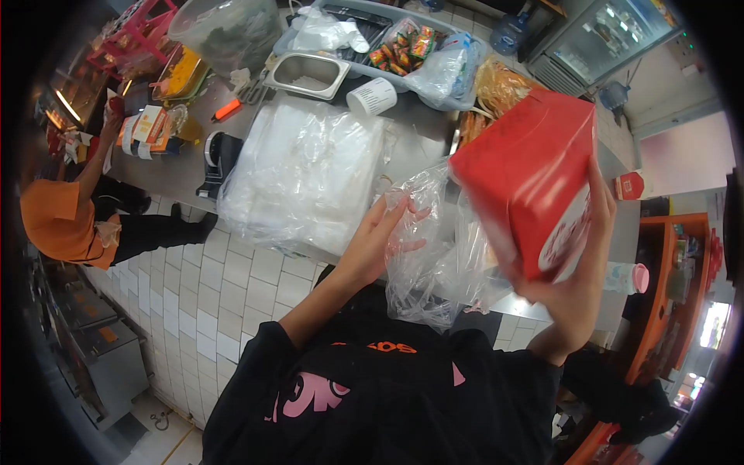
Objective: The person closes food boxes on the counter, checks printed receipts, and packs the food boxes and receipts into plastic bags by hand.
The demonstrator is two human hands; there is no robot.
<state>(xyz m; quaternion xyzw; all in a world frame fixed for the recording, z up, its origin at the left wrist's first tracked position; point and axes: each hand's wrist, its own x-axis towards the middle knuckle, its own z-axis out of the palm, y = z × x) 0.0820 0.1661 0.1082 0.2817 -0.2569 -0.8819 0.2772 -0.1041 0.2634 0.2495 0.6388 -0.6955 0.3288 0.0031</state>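
Observation:
My right hand point(573, 298) grips a red cardboard box point(519, 170) by its lower side and holds it up, tilted, above the counter. A white printed patch shows on the box's side. In my left hand point(384, 236) is a thin clear plastic bag point(430, 271), its film bunched around the fingers. The bag hangs just left of the box, over the counter's front edge. Whether the box touches the bag's film I cannot tell. A wide stack of clear plastic bags point(306, 170) lies on the counter to the left of my left hand.
Behind the stack stand a metal pan point(308, 76), a white paper roll point(372, 97) and a blue bin point(457, 93) with sachets point(407, 50). An orange-handled tool point(226, 110) lies left. A person in orange point(58, 217) works farther left. An orange shelf point(659, 287) stands right.

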